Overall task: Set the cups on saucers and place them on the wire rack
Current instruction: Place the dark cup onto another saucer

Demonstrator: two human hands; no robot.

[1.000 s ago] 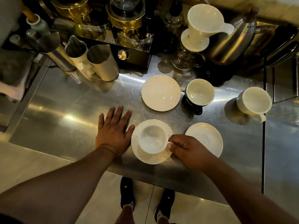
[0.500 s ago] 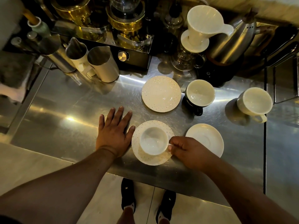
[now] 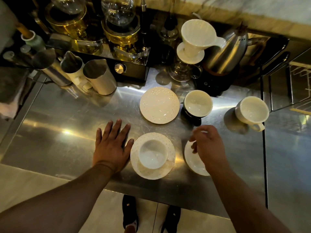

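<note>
A white cup (image 3: 152,153) sits on a dotted saucer (image 3: 169,148) near the counter's front edge. My left hand (image 3: 111,147) lies flat on the steel counter, its thumb touching that saucer's left rim. My right hand (image 3: 207,147) hovers with loosely curled, empty fingers over a plain white saucer (image 3: 191,160), partly hiding it. Behind stand an empty dotted saucer (image 3: 159,105), a black cup with a white inside (image 3: 197,103) and a white cup (image 3: 252,111) at the right. A wire rack (image 3: 301,84) shows at the far right edge.
Metal pitchers (image 3: 99,78) stand at the back left. A siphon brewer with a black base (image 3: 124,68), a white dripper on a glass server (image 3: 193,46) and a steel kettle (image 3: 225,56) line the back. The counter's front edge (image 3: 151,190) lies just below the saucers.
My right hand has let go of the white cup's handle and moved up and right, over the plain saucer. The left hand has stayed flat on the counter.
</note>
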